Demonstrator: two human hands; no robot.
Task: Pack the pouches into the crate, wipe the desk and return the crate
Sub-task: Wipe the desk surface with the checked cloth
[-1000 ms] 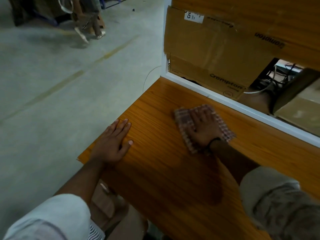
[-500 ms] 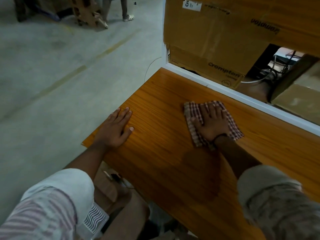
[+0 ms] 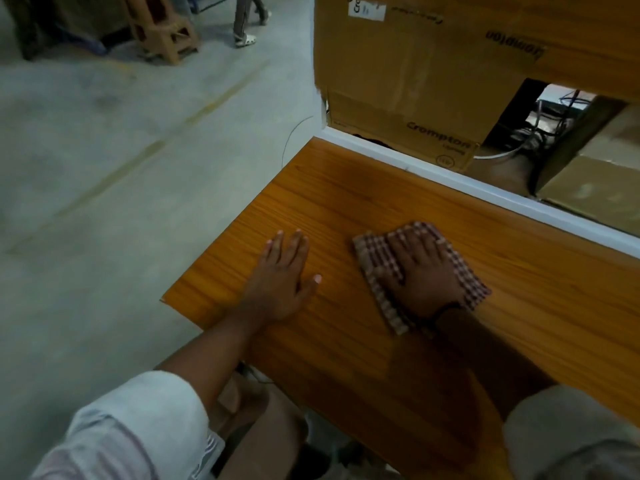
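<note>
A folded checked cloth [image 3: 375, 268] lies on the orange wooden desk [image 3: 346, 202]. My right hand [image 3: 419, 271] presses flat on top of the cloth with straight fingers. To its left, my left hand [image 3: 280, 275] rests palm down on the bare desk near the left edge, fingers spread. No pouches or crate are in view.
A white ledge [image 3: 485, 188] borders the desk's far side. Behind it stand a large cardboard box [image 3: 408, 84] and a smaller box [image 3: 588, 188], with cables between them. Grey floor lies to the left, where a brown plastic stool [image 3: 162, 32] and a person's legs [image 3: 246, 19] are far off.
My right hand has slid the cloth toward me and slightly right across the desk. My left hand has moved onto the desk, closer to the cloth.
</note>
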